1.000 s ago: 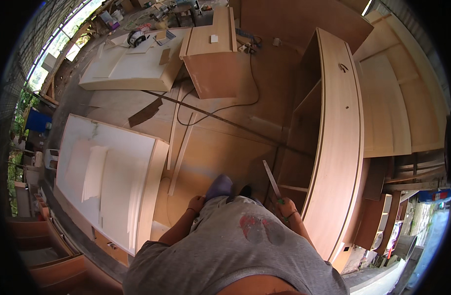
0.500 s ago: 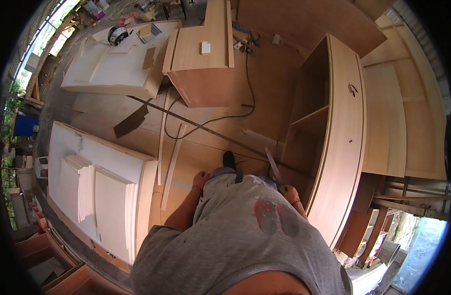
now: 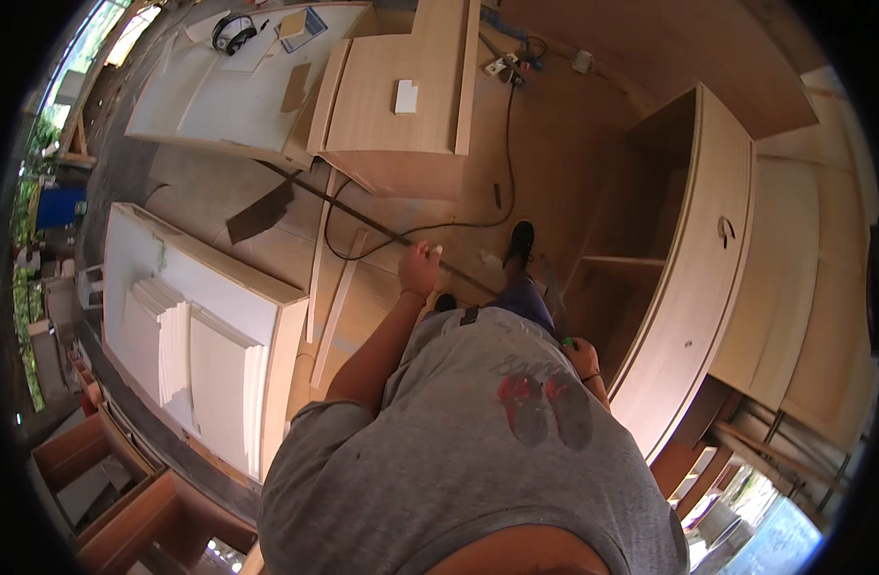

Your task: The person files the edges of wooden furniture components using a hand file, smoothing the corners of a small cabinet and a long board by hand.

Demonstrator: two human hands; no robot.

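Left hand: left hand (image 3: 420, 269) raised out in front of the body, fingers curled near a thin dark rod (image 3: 382, 228); cannot tell whether actually clenched on it or only hanging just above.
Right hand: right hand (image 3: 583, 357) low at the hip, closed around something with a small green tip; the rest hidden behind the grey shirt (image 3: 478, 450), so the held thing cannot be identified.
Change: half a second ago both hands down close to the waist, a long flat strip visible by the right one; now the left arm swung forward and up, the strip no longer seen, the foot (image 3: 519, 242) stepped further ahead.
Meaning: judged as walking across the floor, left arm swinging out with the stride or reaching toward the rod; no work on a piece begun.
Rod: lying aslant on the plywood floor (image 3: 555, 134), running from the dark offcut (image 3: 259, 213) toward the feet, crossed by a black cable (image 3: 430, 228).
Ahead: pale wooden box cabinet (image 3: 401, 105), a small white block on its top face.
Right side: tall open cabinet (image 3: 693, 278) lying on its side, shelf inside, just beside the right leg.
Left side: white panelled carcass (image 3: 200, 326) with a stack of white boards on it, well apart from the left hand.
Far corner: white sheet surface (image 3: 219, 96) with ear defenders at its far edge.
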